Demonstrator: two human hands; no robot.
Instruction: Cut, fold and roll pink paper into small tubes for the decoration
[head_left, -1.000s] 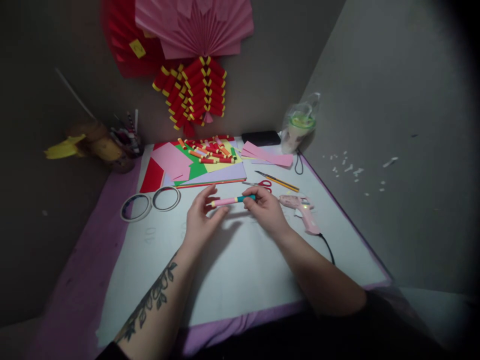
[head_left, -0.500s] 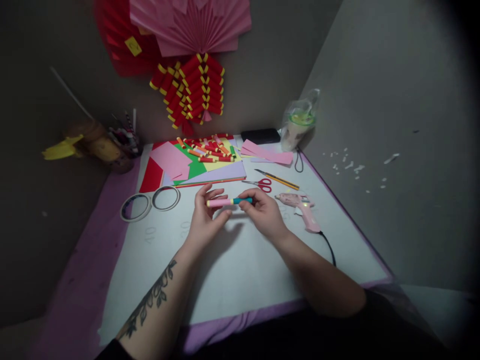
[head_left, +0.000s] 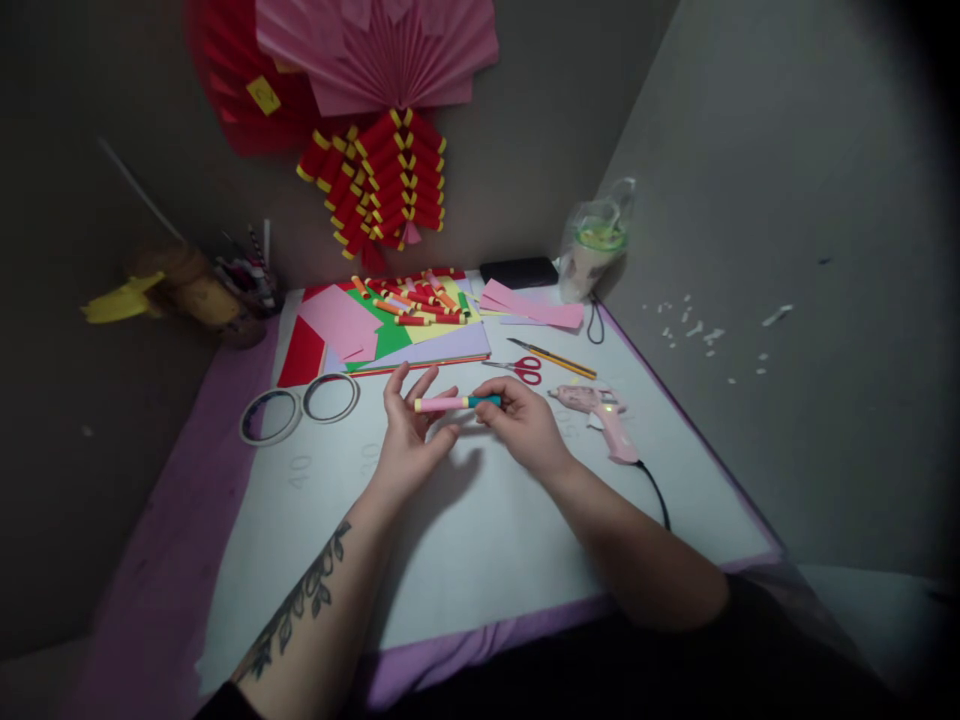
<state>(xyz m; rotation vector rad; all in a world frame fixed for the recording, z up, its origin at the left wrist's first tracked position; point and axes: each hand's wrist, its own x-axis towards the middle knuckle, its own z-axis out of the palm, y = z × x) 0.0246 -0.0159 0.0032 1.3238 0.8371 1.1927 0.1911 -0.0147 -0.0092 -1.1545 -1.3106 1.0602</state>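
Observation:
A pink paper tube [head_left: 444, 405] with yellow bands at both ends sits on the end of a teal pen-like stick [head_left: 486, 400]. My right hand [head_left: 525, 425] pinches the stick between thumb and fingers, holding it level above the table. My left hand [head_left: 414, 428] is open, its fingers spread behind the tube's left end and its thumb below. Whether a left finger touches the tube I cannot tell. Beyond my hands, several rolled paper tubes [head_left: 420, 300] in red, orange, pink and green lie on stacked coloured paper [head_left: 439, 347].
Two tape rolls [head_left: 270, 416] lie at left. Scissors [head_left: 527, 370], a craft knife [head_left: 562, 360] and a pink glue gun [head_left: 611, 420] with a black cord lie at right. A bagged cup [head_left: 589, 255] stands at the back beside a black phone-like slab [head_left: 519, 272]. Paper firecrackers [head_left: 390, 180] hang on the wall.
My left fingers have straightened and spread away from the tube. My right hand still holds the stick in nearly the same spot; the view has shifted slightly.

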